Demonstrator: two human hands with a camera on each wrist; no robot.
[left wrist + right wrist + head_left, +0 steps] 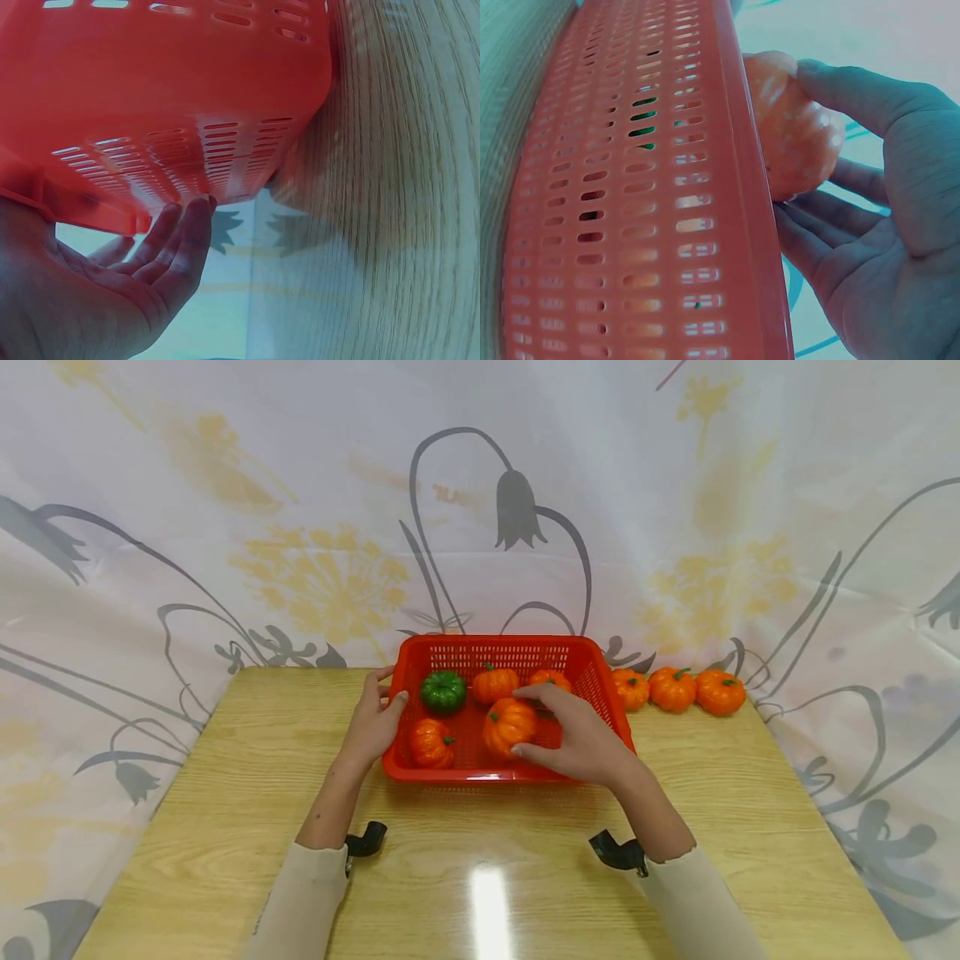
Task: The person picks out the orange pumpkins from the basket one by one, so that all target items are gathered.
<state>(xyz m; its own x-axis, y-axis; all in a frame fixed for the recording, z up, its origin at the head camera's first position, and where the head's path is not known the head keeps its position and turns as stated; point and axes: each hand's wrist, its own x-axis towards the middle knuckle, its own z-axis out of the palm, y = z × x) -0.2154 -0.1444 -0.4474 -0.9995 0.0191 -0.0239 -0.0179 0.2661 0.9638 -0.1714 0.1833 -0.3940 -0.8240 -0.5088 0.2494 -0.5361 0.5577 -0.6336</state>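
A red plastic basket (510,775) with slotted walls stands on the table. My left hand (372,718) grips its left side, thumb over the rim and fingers along the outer wall; the left wrist view shows those fingers (191,244) below the rim. Between thumb and fingers, my right hand (581,735) holds an orange toy pumpkin (508,728) over the basket. In the right wrist view this pumpkin (799,131) shows above the rim. Inside the basket lie a green pumpkin (443,692) and orange pumpkins at front left (431,744), back middle (495,684) and back right (550,679).
Three orange pumpkins sit in a row right of the basket: one near its wall (631,689), a middle one (672,690) and an outer one (720,692). A flower-printed curtain (480,510) hangs behind the wooden table (420,877).
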